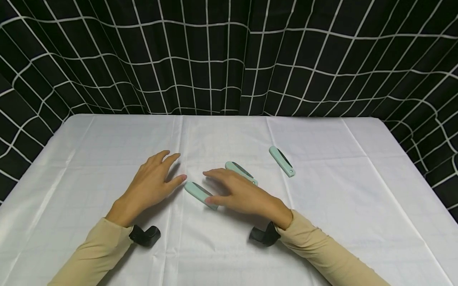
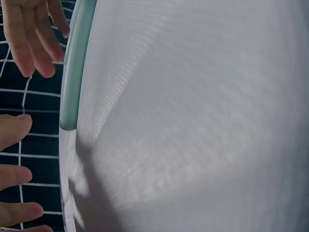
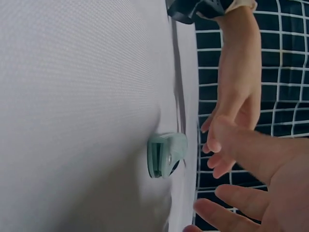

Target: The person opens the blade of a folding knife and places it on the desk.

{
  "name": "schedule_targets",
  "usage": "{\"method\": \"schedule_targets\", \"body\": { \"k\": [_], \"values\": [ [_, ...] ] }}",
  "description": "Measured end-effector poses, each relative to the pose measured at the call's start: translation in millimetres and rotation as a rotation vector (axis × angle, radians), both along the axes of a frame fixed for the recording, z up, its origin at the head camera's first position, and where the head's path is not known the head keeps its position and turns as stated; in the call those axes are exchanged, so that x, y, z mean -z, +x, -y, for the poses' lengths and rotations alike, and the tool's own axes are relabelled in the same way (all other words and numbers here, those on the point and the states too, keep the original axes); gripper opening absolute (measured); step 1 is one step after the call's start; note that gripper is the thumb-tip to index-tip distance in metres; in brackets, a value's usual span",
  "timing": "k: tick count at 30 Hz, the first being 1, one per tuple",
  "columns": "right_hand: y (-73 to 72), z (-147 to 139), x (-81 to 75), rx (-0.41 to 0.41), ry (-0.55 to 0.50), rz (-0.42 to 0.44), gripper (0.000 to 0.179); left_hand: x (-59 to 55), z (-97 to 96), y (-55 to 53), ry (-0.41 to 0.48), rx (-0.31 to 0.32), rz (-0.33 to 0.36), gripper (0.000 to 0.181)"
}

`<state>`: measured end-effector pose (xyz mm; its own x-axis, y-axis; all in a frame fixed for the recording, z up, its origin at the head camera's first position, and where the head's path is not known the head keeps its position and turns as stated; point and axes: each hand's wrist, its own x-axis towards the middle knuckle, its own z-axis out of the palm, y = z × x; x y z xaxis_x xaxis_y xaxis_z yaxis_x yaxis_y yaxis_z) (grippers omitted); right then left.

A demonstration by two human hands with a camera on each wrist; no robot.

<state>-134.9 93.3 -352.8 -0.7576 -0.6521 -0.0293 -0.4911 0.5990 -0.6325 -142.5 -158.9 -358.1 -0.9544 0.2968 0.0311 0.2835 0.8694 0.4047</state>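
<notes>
Loosely spread and empty, left hand [image 1: 148,184] and right hand [image 1: 241,190] had one green tool [image 1: 198,192] between them, a second [image 1: 241,171] just beyond the right, a third [image 1: 282,161] farther.

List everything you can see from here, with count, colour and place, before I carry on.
slim tools: three, mint green with dark insets; one between the hands, one partly hidden behind the right hand, one farther back and right
cloth: one, white, creased, under the tools
curtain: count unclear, black with white grid lines, behind and beside the cloth
wrist devices: two, black, one at each wrist
sleeves: two, beige, on both forearms
hands: two, bare, over the cloth; the left hand and right both hold nothing
</notes>
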Motion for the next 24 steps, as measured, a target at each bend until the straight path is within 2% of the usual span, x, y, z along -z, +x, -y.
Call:
{"method": "schedule_targets", "body": {
  "k": [3,6,14,24],
  "values": [
    [-0.5,1.3,2.0,-0.028,-0.002,-0.043,0.061,0.9,-0.8,0.3,0.019,0.029,-0.004,0.061],
    [-0.7,2.5,4.4,-0.039,-0.007,-0.050,0.057,1.8,-1.5,1.0,0.051,0.056,0.012,0.058],
    [-1.7,5.2,11.3,-0.048,-0.028,-0.044,0.053,3.4,-0.8,1.8,0.173,0.088,0.125,0.052],
    [2.8,6.4,12.1,-0.030,-0.007,-0.070,0.048,8.1,-1.5,-3.0,0.175,0.121,0.149,0.032]
  ]
}}
